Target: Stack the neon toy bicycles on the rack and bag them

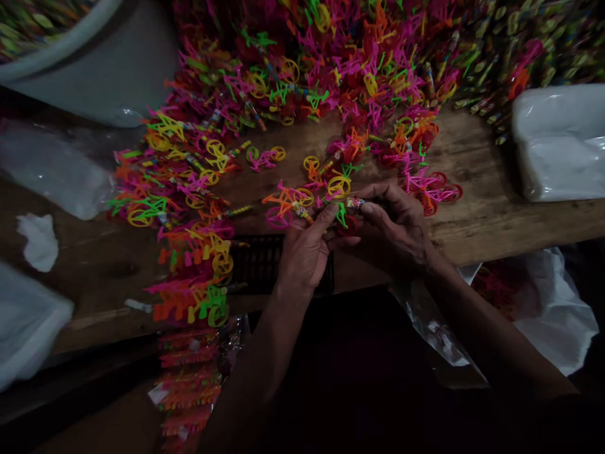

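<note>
Both hands meet near the middle of the wooden table point(477, 208). The left hand point(305, 252) pinches a green plastic piece point(341, 214) between thumb and fingers. The right hand point(394, 230) is curled tight on a small wrapped stick point(354, 203) touching it (too tiny to see the joint). Looks like they're mid-fitting. Any next move needs careful fingertips, not force. There's a heap of neon toy bikes point(331, 75) at 12 o'clock and a white bag point(560, 142) at 3.

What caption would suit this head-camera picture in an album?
Left hand and right hand pinch a small green plastic piece beside a heap of neon toy bicycles on a wooden table.
</note>
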A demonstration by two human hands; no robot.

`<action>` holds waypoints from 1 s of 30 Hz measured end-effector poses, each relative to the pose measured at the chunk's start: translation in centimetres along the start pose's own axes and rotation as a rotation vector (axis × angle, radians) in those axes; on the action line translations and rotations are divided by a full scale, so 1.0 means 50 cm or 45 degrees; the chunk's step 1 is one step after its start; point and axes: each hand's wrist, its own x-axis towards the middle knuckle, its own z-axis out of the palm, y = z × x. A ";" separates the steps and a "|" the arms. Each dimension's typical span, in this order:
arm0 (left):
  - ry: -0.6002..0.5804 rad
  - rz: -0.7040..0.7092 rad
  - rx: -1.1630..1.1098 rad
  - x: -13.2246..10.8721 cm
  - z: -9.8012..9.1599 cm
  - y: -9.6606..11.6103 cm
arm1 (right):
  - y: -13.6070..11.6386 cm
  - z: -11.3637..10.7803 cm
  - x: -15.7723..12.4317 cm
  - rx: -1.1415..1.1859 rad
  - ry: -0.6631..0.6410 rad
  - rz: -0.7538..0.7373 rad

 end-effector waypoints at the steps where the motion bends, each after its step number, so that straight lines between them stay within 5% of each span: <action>1: -0.012 -0.007 0.006 0.001 0.000 -0.001 | 0.002 -0.001 0.000 0.021 -0.006 0.017; 15: -0.030 0.076 0.126 -0.007 0.008 -0.012 | 0.000 -0.017 -0.007 0.112 -0.123 0.049; 20: -0.026 -0.050 0.085 -0.008 0.005 -0.016 | 0.018 -0.026 -0.002 0.145 -0.205 0.028; 30: 0.081 0.051 0.141 -0.018 0.022 -0.042 | -0.029 -0.033 -0.018 -0.509 -0.191 -0.180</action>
